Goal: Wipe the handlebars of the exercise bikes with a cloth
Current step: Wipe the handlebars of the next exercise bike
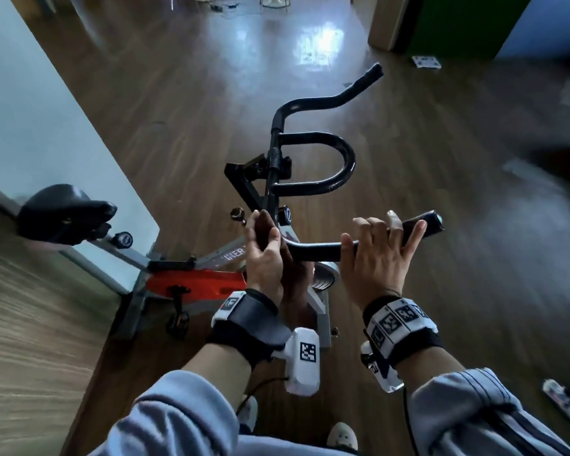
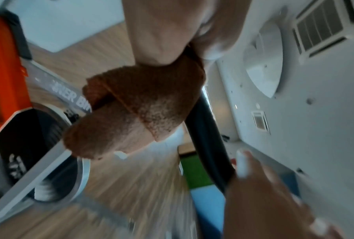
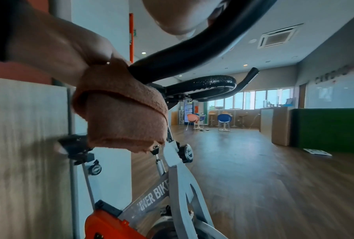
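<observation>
Left hand [image 1: 264, 255], lower centre of the head view, curls round the brown cloth [image 2: 143, 103] and clamps it onto the handlebar [image 1: 313, 248] where the near arm bends toward the stem. Cloth folded over the bar, loose end hanging below the fist in both wrist views.

Right hand [image 1: 380, 255] sits further right on the same arm: thumb wrapped underneath, fingers half-spread and draped over the top. A light steadying grip on the bar, not a tight fist.

Likely step: wiping the near arm, cloth hand working toward the right hand.

Risks, as judged:
- Hanging cloth end could snag on the adjustment knob [image 1: 285, 214] just behind the left hand.
- Right hand covers part of the bar; unless it shifts, that stretch stays unwiped.
- Looped middle bar and far horn, upper centre of frame, look untouched by either hand; a reach over the stem is needed.

Room: pale wall [image 1: 30, 110] and saddle [image 1: 63, 213] crowd the left of frame. Open wooden floor [image 1: 441, 176] to the right and beyond the bar ends gives free swing there.
</observation>
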